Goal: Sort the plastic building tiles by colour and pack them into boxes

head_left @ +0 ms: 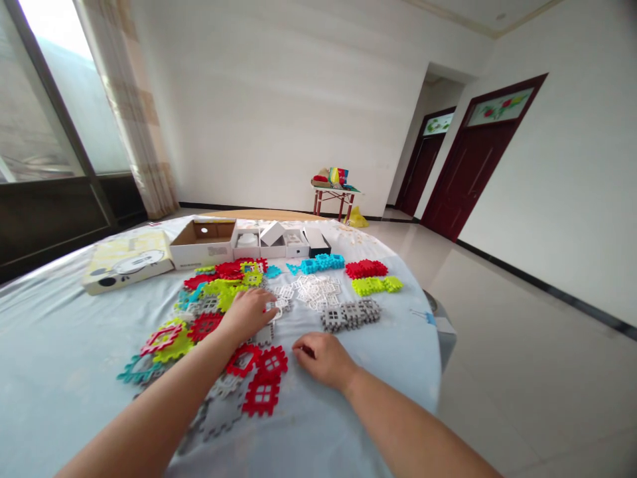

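My left hand (pixel 249 312) reaches over a mixed heap of plastic interlocking building tiles, its fingers stretched out near small white frame pieces (pixel 283 299). Below it lie lime green tiles (pixel 223 292), a red tile (pixel 205 326) and grey tiles, partly covered by my forearm. Close to the table's right side, my right hand (pixel 324 360) rests with curled fingers; whether anything is inside them is hidden. Red window tiles (pixel 262 393) lie just left of it. Beyond it are groups by colour: grey tiles (pixel 351 315), white frames (pixel 318 292), lime green tiles (pixel 377 285), red tiles (pixel 367 268) and blue tiles (pixel 322 263).
Along the back of the cloth-covered round table (pixel 398 372) stand an open cardboard box (pixel 202 255), a yellow and white box (pixel 127 260) and several small white boxes (pixel 247 251). A small side table (pixel 334 191) holding colourful items stands by the far wall.
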The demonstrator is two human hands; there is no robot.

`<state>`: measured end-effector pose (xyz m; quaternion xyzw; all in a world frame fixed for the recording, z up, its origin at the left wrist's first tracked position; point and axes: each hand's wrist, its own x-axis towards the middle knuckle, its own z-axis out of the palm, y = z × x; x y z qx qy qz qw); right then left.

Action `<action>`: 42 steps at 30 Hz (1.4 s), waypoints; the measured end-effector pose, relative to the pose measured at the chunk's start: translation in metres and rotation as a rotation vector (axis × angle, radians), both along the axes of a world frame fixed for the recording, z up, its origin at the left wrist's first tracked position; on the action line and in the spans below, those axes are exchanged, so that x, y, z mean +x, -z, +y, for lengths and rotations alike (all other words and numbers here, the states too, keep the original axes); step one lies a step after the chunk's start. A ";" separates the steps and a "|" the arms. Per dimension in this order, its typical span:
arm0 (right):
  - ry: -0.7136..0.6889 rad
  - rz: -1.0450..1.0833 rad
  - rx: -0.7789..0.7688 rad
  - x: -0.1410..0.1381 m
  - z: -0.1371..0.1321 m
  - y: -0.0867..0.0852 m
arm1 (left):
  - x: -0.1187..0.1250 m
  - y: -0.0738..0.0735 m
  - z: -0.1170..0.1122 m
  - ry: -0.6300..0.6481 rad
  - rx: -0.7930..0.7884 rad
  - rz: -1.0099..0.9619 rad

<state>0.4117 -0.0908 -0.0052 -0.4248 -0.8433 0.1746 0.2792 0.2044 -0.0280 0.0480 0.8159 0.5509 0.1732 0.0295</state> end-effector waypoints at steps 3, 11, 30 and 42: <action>-0.024 0.021 0.001 0.002 0.002 0.001 | 0.007 0.010 0.010 -0.037 -0.039 0.150; -0.048 0.126 -0.086 0.004 0.012 0.000 | 0.005 0.012 0.024 -0.082 -0.062 0.160; -0.055 0.254 -0.289 0.008 0.019 0.000 | 0.051 -0.016 0.098 -0.105 -0.182 -0.274; -0.045 0.212 -0.290 0.007 0.019 -0.004 | 0.032 0.017 0.070 -0.227 -0.154 0.151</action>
